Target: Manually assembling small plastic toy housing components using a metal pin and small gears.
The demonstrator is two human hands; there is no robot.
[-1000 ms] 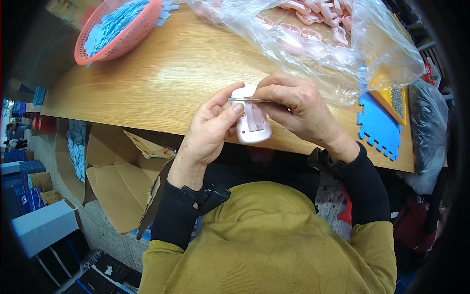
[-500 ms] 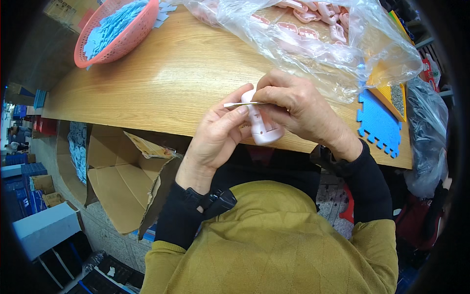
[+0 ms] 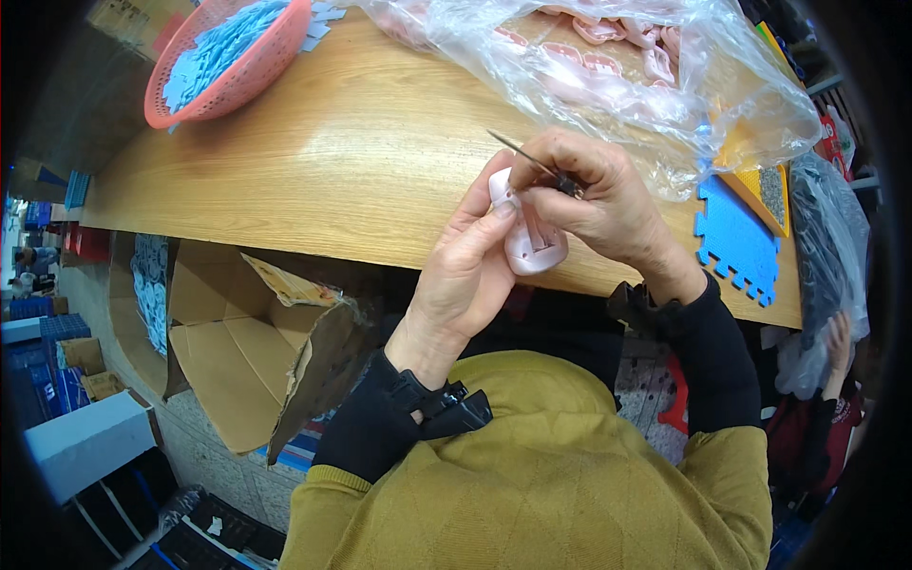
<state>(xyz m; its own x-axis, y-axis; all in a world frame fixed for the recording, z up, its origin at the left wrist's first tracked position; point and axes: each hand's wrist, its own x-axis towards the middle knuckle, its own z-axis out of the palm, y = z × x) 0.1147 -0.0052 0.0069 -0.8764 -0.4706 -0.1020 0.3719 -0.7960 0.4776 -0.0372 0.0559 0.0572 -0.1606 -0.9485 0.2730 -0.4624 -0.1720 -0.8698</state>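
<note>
Casing (image 3: pixel 528 260) held up between two hands over the table's near edge.
Pale pink, it leans with its slotted face toward the wearer. The step in hand looks like handling the casing with a thin tool (image 3: pixel 518 151) kept ready; the next move seems to call for a steady left hold and care with the tool's point. The left hand (image 3: pixel 464 275) is partly closed, thumb on the face and fingers behind. The right hand (image 3: pixel 608 195) is curled nearly closed around the tool, whose tip points up and left, off the casing; its fingertips seem to touch the casing's upper part, though the knuckles hide this. Beyond lie the table (image 3: pixel 380 161), a clear bag (image 3: pixel 532 81) of pink parts (image 3: pixel 655 63), a basket (image 3: pixel 249 87) and a blue mat (image 3: pixel 736 242).
</note>
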